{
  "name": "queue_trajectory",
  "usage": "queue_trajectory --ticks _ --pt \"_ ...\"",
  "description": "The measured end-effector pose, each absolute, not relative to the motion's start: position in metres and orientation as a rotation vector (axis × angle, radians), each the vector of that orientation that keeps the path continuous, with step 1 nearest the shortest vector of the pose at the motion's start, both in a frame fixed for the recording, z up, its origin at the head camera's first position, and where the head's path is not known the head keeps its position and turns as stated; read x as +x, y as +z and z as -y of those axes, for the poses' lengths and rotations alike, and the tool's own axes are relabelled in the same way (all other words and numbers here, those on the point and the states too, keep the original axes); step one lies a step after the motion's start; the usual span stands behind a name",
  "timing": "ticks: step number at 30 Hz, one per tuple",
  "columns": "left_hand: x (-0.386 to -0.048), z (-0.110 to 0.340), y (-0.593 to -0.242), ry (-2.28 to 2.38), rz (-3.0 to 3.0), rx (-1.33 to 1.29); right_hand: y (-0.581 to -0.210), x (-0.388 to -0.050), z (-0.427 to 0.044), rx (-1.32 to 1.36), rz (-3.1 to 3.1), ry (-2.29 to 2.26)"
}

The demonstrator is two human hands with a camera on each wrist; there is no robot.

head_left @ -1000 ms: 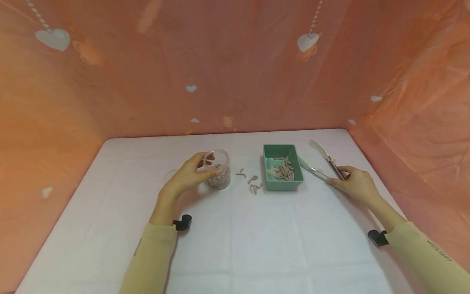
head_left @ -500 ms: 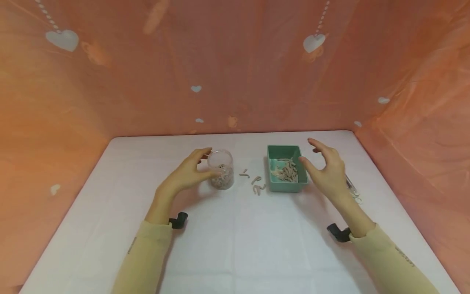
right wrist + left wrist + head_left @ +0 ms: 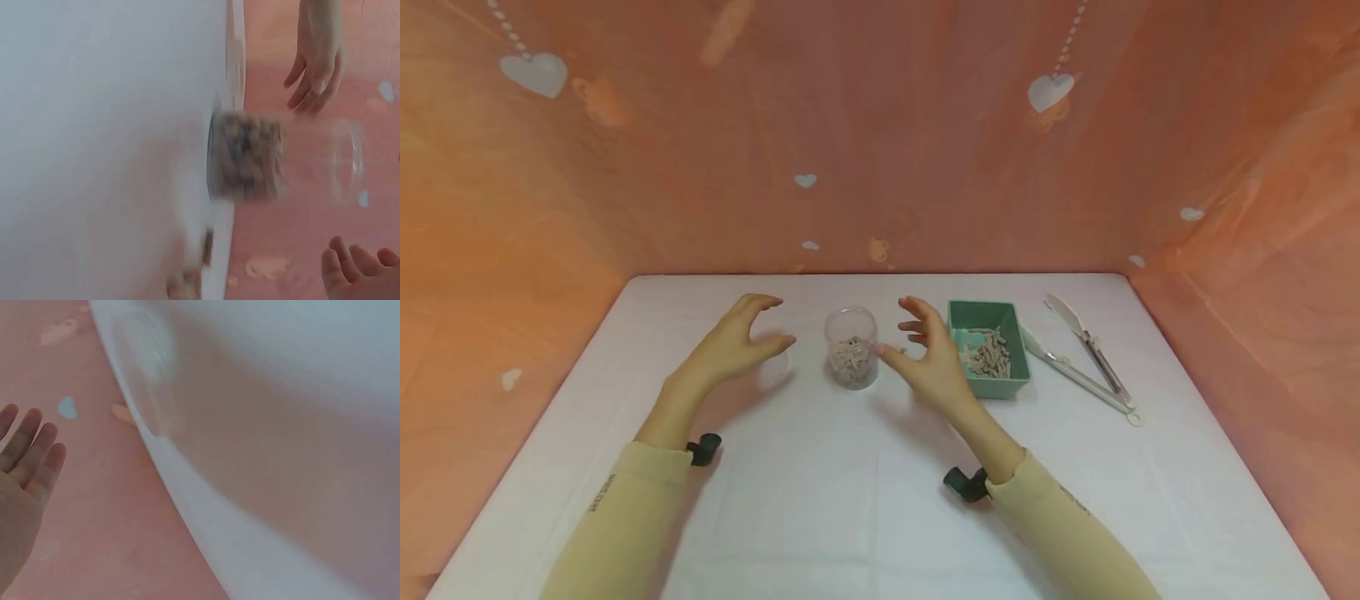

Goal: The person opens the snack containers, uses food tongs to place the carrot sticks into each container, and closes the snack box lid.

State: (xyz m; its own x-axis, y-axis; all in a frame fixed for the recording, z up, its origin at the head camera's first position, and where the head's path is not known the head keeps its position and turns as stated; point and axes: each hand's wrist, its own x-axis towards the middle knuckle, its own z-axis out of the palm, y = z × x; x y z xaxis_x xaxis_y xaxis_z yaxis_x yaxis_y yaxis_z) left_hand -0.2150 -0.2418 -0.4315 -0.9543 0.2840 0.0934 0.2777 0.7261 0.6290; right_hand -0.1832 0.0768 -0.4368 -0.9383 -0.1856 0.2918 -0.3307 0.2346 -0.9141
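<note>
A clear plastic jar, partly filled with small grey-brown twisted pieces, stands upright mid-table. To its left my left hand hovers with fingers spread and nothing held. Under and beside that hand lies a clear round lid, faint in the head view. Just right of the jar is my right hand, fingers and thumb apart. Its thumb tip overlaps the jar's edge in the head view; contact I cannot tell. Loose pieces lie near the jar in the right wrist view; the right hand hides them from the head view.
Behind the right hand sits a green rectangular tray with more of the pieces. Metal tongs lie spread at the table's right, one tip close to the tray. Orange sheeting walls in the white-covered table.
My right hand has let go of the tongs and swung left past the tray to the jar. My left hand has left the jar and drawn back to the left.
</note>
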Motion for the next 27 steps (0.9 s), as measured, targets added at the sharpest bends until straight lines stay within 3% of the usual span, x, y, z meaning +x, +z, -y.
queue_trajectory --ticks 10,27 --pt "-0.221 0.258 -0.446 0.709 -2.828 0.569 -0.457 -0.194 -0.046 0.433 2.563 1.948" --pt "-0.218 0.262 -0.455 0.505 -2.819 0.740 -0.473 -0.205 -0.043 0.508 2.560 1.962"
